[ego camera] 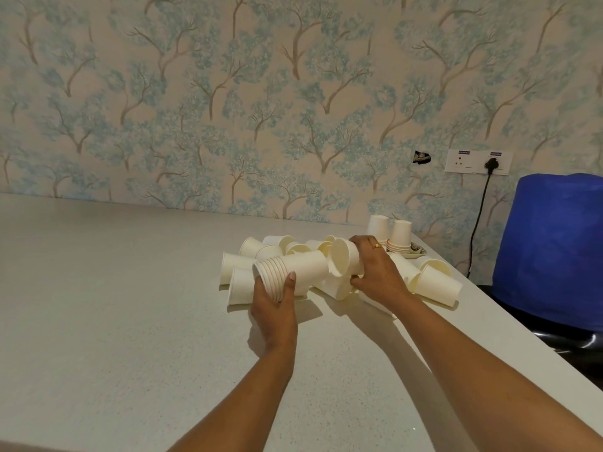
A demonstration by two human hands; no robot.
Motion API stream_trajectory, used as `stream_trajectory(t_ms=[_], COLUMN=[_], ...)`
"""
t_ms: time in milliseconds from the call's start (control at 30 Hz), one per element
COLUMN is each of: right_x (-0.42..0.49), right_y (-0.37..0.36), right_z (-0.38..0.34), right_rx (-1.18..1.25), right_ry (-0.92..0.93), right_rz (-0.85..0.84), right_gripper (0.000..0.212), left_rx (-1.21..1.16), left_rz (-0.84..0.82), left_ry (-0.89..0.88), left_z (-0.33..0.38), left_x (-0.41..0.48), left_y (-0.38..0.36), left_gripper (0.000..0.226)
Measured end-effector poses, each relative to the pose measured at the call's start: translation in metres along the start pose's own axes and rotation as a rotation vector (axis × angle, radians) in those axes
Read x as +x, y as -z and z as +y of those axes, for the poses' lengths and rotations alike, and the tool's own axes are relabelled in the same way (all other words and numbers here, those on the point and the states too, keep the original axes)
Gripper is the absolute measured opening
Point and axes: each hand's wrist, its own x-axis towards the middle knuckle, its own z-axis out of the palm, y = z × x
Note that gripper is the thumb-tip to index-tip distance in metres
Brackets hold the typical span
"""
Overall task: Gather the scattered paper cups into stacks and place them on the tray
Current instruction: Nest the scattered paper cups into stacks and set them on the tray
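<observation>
Both my hands are full.
My left hand is gripping a stack, my right hand is gripping one cup, just over the pile. The tray is sitting behind.

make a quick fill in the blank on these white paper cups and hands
The left hand presses its ____ across the rims of the nested stack of white paper cups.
The right hand, wearing a gold ____, holds another white paper cup.
Two upside-down cup stacks stand on the tray at the far ____ of the grey table.
Missing: thumb, ring, right.
</observation>
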Motion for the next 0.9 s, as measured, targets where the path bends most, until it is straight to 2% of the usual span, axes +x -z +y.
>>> stream_trajectory(t_ms=[233, 500, 700, 800, 900], right_x=[-0.008, -0.019, -0.018, -0.019, -0.019], right_y=[0.001, -0.007, -0.018, -0.016, -0.01], right_z=[-0.011, -0.024, -0.043, -0.039, -0.03], right_rx=[-0.05, -0.044, -0.019, -0.031, -0.128], right_ry=[0.156, 0.26, 0.311, 0.322, 0.379], right_rz=[0.006, -0.041, -0.001, -0.017, -0.024], right_gripper=[0.068, 0.067, 0.064, 0.064, 0.065], left_rx=[-0.025, -0.081, -0.041, 0.061, 0.08], left_rz=[-0.073, -0.158, -0.18, -0.188, -0.188], left_ry=[0.038, 0.029, 0.081, 0.024, 0.003], left_z=[-0.001, 0.001, 0.005, 0.006, 0.006], left_x=[-0.001, -0.004, -0.007, -0.006, -0.005], left_y=[-0.002, -0.004, -0.004, -0.003, -0.003], left_gripper=[0.061, 0.037, 0.056, 0.066, 0.067])
